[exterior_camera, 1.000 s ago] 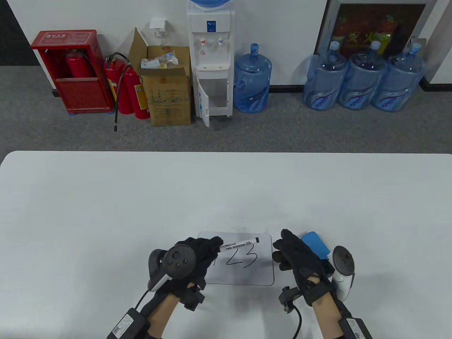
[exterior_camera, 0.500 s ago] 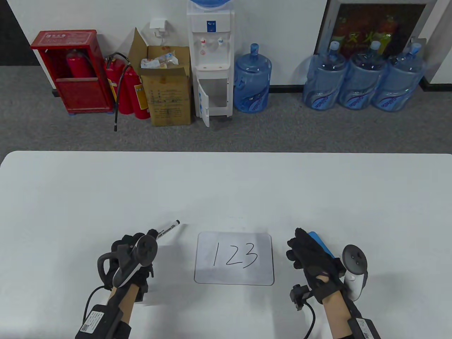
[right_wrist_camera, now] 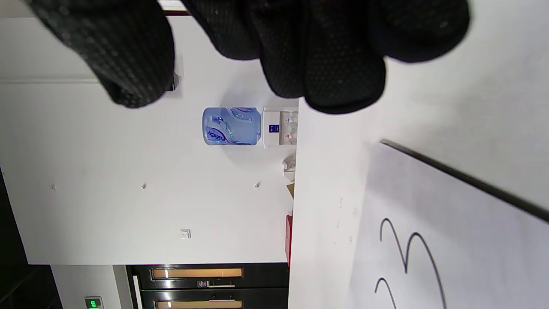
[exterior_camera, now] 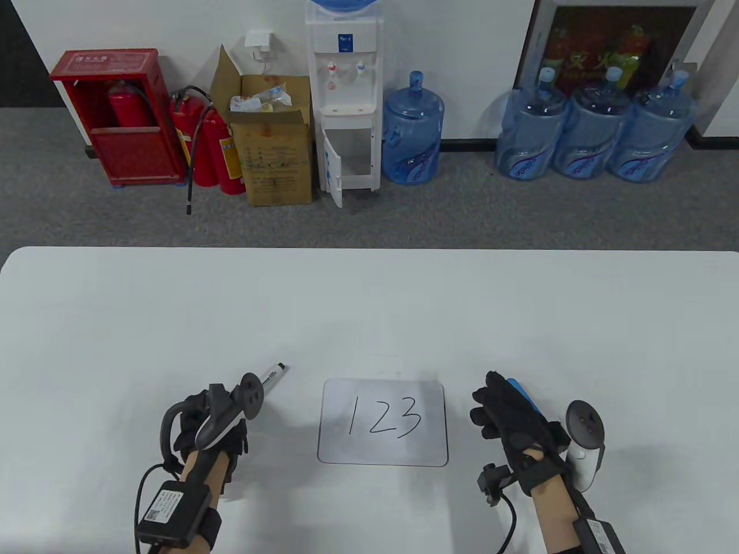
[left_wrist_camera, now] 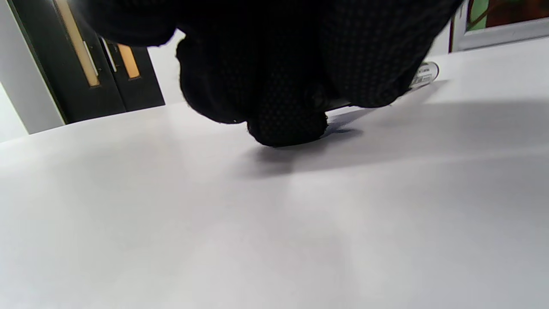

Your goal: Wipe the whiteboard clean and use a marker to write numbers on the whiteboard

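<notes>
The small whiteboard (exterior_camera: 382,422) lies flat on the white table (exterior_camera: 369,311) with "123" written on it in black. My left hand (exterior_camera: 190,421) is to its left, down at the tabletop, fingers curled round the marker (exterior_camera: 272,374), whose black tip points away to the upper right. In the left wrist view the hand (left_wrist_camera: 283,86) covers most of the marker (left_wrist_camera: 422,74), which lies almost on the table. My right hand (exterior_camera: 508,415) rests right of the board, fingers relaxed, against a blue eraser (exterior_camera: 522,395). The right wrist view shows its fingers (right_wrist_camera: 326,56) above the board (right_wrist_camera: 450,223).
Beyond the table's far edge, on grey carpet, stand a red extinguisher cabinet (exterior_camera: 115,115), a cardboard box (exterior_camera: 277,150), a water dispenser (exterior_camera: 346,98) and several blue water jugs (exterior_camera: 594,133). Cables run from both wrists toward the table's near edge.
My left hand carried the marker off the whiteboard to its left and sank to the table, uncovering the "1". My right hand shifted slightly right.
</notes>
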Demonstrator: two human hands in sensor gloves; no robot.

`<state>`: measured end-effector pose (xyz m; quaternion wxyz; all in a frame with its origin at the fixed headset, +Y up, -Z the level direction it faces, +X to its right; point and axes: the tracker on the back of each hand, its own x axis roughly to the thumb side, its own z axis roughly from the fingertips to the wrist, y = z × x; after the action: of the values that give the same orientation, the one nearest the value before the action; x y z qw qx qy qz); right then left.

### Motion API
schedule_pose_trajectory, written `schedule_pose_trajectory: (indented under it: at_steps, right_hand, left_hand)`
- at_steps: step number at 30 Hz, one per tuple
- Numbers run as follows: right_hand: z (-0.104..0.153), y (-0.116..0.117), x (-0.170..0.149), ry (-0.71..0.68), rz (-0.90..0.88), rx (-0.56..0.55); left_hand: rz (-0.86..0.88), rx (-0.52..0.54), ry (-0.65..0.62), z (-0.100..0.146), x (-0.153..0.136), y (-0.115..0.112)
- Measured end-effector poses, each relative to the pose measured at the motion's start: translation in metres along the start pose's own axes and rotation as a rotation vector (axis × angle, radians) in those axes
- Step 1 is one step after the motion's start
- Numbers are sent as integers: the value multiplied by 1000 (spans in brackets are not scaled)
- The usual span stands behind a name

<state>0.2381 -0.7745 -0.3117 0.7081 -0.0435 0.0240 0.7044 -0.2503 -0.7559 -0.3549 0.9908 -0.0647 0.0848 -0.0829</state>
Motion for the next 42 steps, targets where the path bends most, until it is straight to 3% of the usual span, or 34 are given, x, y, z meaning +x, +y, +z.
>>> schedule_pose_trajectory:
  at_steps: [4,15,22,27,30,32,35,42]
  right_hand:
    - [0,0,0,0,11,6]
    - [0,-1,0,5,26,10]
    - [0,-2,1,-5,112,1]
    - [2,2,9,-48,368,-11]
    - [5,10,18,-99,546,0]
    - [9,17,25,-151,661,11]
    - [19,35,37,-236,922,16]
    - [23,57,32,-263,1162,42]
  left_hand:
    - [-54,-79,21,-6,7,2]
    - [-39,-101,19,-7,7,5]
    - [14,-31,4,5,4,28]
    - [177,101,-82,29,19,60]
    - [306,186,-158,49,36,67]
    - [336,262,-193,63,50,63]
    - [247,321,-240,75,70,53]
    - [194,291,-285,76,77,29]
